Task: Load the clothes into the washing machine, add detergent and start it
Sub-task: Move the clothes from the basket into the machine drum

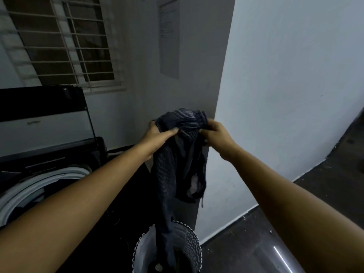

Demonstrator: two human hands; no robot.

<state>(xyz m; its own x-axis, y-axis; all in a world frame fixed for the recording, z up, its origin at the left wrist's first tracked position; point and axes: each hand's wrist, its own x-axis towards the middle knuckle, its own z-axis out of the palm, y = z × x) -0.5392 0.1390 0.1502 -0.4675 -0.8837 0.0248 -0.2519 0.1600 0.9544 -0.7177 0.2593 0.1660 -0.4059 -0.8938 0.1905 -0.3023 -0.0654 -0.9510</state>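
Note:
A dark blue pinstriped garment (pixel 182 154) hangs in front of me, held up at chest height. My left hand (pixel 157 135) grips its upper left edge, thumb laid across the cloth. My right hand (pixel 215 134) pinches the bunched fabric at the upper right. The garment's lower end trails down into a grey laundry basket (pixel 189 241) with a wavy rim at the bottom centre. At the left stands the top-loading washing machine (pixel 29 190), its lid (pixel 43 119) raised and its round white drum rim showing, with dark laundry inside.
A grey wall corner (pixel 206 95) rises right behind the garment, with a paper notice (pixel 169 36) stuck on it. A barred window (pixel 65 42) is at the upper left. Dark floor (pixel 295 203) runs along the white wall on the right.

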